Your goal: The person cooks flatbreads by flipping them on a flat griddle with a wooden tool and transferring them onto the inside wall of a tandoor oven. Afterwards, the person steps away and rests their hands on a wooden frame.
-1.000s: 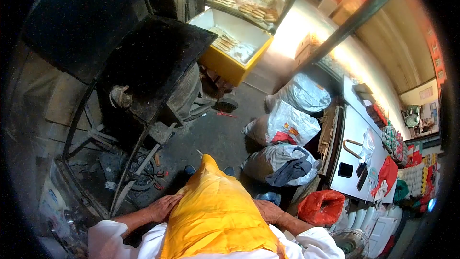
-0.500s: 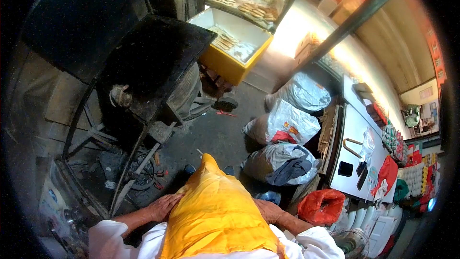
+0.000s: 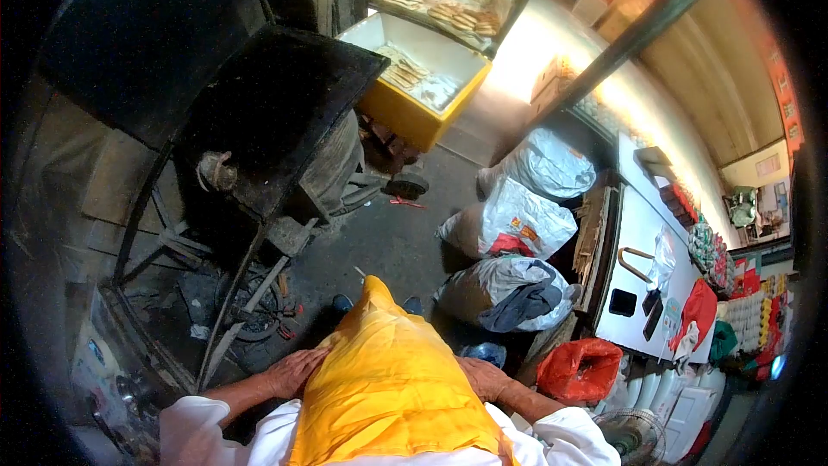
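A yellow apron [image 3: 388,371] covers my front, over white sleeves. My left hand [image 3: 296,373] rests flat against the apron's left side, with its fingertips partly lost at the cloth's edge. On the other side, my right hand [image 3: 483,379] lies against the apron's edge, its fingers mostly hidden by the cloth. Neither hand shows a held object. Below the apron's tip, my shoes [image 3: 412,305] stand on the dark floor [image 3: 379,237]. Closest to my right arm is a red plastic bag [image 3: 580,371] with its mouth open.
Ahead left stands a black-topped oven-like stand [image 3: 276,112] with a metal frame. Beyond it, a yellow box [image 3: 414,121] holds flatbreads, near a glass display case [image 3: 444,0]. Full sacks [image 3: 509,293] line the right, beside a white table [image 3: 642,293] carrying a phone [image 3: 622,302].
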{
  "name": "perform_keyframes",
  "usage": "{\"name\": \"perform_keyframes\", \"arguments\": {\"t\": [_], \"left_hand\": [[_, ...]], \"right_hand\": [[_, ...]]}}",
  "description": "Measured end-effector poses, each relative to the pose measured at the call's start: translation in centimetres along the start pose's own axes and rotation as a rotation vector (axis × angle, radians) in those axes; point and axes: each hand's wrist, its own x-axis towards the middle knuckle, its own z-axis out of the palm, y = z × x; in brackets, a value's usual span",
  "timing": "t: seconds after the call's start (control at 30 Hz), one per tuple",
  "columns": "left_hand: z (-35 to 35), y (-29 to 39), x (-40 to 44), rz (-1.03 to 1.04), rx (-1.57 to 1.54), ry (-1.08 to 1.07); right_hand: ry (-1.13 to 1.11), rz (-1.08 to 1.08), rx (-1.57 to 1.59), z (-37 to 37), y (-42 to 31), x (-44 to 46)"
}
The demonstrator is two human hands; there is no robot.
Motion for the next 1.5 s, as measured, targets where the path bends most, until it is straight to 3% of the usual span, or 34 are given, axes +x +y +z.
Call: {"name": "perform_keyframes", "arguments": {"t": [1.5], "left_hand": [[0.1, -0.3, 0.1, 0.022, 0.0, 0.038]], "right_hand": [[0.014, -0.044, -0.003, 0.4, 0.7, 0.1]]}}
